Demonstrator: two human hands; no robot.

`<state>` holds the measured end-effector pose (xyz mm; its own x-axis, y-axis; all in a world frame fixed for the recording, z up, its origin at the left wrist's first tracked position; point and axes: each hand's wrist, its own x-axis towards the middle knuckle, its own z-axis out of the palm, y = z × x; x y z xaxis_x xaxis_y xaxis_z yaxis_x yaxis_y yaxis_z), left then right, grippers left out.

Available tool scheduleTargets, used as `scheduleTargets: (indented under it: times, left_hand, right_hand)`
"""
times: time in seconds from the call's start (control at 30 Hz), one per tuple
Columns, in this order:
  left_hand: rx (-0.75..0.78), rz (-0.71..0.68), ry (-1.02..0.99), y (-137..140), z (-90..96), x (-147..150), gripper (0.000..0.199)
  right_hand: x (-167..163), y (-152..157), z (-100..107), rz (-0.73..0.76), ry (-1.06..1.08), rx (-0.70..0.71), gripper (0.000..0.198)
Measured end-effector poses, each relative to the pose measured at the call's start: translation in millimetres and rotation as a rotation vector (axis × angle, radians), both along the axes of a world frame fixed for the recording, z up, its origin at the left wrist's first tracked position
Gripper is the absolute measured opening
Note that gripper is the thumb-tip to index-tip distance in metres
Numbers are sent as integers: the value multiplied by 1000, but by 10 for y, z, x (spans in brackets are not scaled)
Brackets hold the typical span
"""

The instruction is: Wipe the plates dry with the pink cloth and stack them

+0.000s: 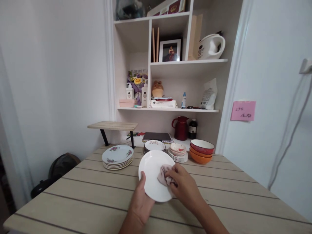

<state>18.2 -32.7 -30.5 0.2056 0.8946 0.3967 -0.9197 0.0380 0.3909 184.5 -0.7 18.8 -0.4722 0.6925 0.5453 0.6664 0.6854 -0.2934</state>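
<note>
A plain white plate (151, 165) is tilted toward me above the table. My left hand (142, 198) grips its lower left edge, thumb on the rim and the other fingers hidden beneath. In my right hand (181, 183) is a crumpled pale pinkish cloth (163, 175), pinched and pressed against the right part of the plate's face. Just behind the plate stands a stack of dark-rimmed plates (154, 145). Left of it lies a stack of flower-patterned plates (118, 154).
Small dishes (178, 152) and a stack of red and orange bowls (201, 151) stand at the back right of the slatted table (97, 198). A small raised shelf (112, 125) stands at the back left. Behind are a red jug (180, 128), a dark bottle (192, 129) and wall shelves (168, 110).
</note>
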Motion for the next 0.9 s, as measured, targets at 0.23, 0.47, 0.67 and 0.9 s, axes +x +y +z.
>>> scheduleTargets:
  times: [0.23,0.47,0.67,0.9]
  left_hand:
    - [-44,12,2,-9,-15,26,53]
    - [-144,-33,34,-81,45,97,47]
    - [-220,-37,103,-194,150,170,48]
    - [-256,-71,142,-187,99,206,48]
  right_hand:
    - [-3,15,-5,-31,23,38,30]
    - [55,123,-70,-167,95,122,34]
    - [75,207,-138,-188,162,183,41]
    - [39,192,-111,-79,154,227,40]
